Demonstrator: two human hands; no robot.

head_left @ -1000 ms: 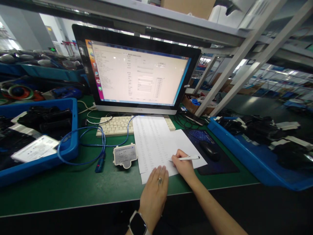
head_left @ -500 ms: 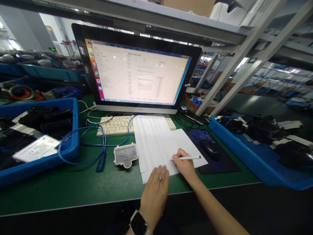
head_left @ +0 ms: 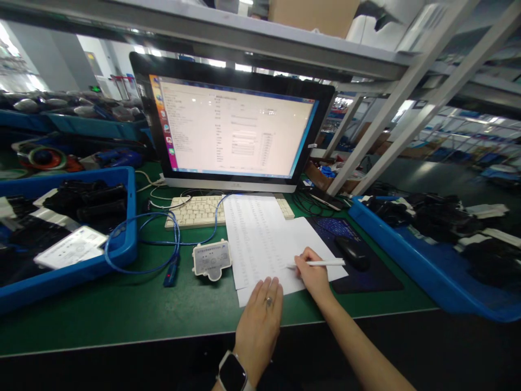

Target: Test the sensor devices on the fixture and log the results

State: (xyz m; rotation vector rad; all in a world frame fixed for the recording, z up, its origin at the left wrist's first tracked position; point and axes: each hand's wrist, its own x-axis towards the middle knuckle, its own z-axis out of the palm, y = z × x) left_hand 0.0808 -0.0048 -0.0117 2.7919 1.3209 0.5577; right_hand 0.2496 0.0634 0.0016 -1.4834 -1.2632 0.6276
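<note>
Green bench [head_left: 118, 320]: a writing step, by the look of it

Behind the paper [head_left: 258, 244] stands a monitor [head_left: 240, 130]. Well to its left a blue bin [head_left: 131, 217] bounds sideways reach; to its right, another bin [head_left: 391, 244] does likewise. Paper covers part of the keyboard [head_left: 195, 212] at its far end, and its right corner overlaps a mat [head_left: 378, 274], leaving little room on that side.

The left hand [head_left: 260, 315] lies palm down, fingers nearly together, tips on the paper's near edge. The right hand [head_left: 314, 271] pinches a pen [head_left: 328, 263] over the paper; whether the tip touches is too fine to tell. A next stroke would call for a steady sheet and a small wrist shift, stopping short of the mouse [head_left: 353, 252]. Widest room: left of the paper, in front of a module [head_left: 211, 259].
</note>
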